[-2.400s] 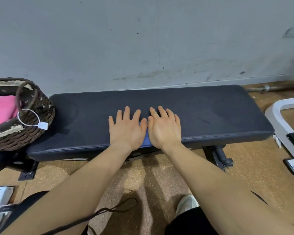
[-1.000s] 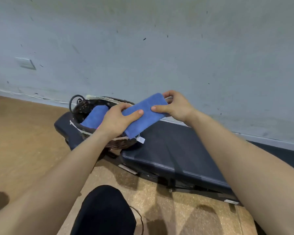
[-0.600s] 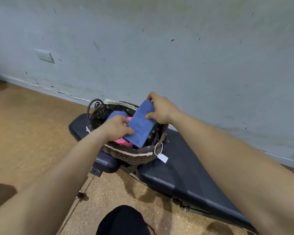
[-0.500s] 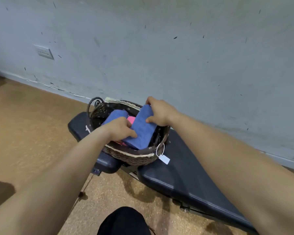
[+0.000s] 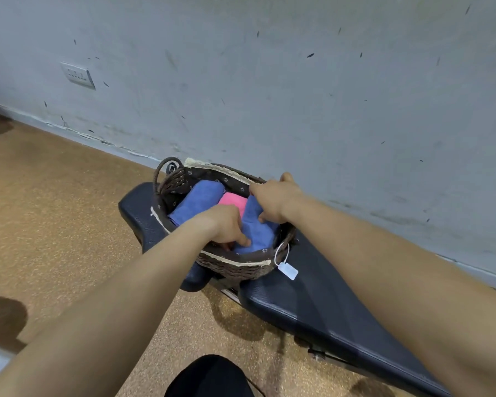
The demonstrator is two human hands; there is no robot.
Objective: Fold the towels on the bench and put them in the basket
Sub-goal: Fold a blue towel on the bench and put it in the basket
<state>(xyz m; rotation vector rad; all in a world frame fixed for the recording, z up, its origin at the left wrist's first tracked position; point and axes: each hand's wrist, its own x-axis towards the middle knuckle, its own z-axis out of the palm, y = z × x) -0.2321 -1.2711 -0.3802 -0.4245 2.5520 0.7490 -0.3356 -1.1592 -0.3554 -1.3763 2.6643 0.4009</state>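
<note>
Both left hand (image 5: 224,222) and right hand (image 5: 272,196) tight around blue towel (image 5: 257,233) inside basket (image 5: 235,266).

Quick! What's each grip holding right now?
Left grip: holds the folded blue towel, low in the wicker basket.
Right grip: pinches the same towel's far end.

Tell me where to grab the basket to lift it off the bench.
Probably the loop handle at the basket's left end, coming from above: it arches upright and free, with room to hook fingers underneath.
</note>
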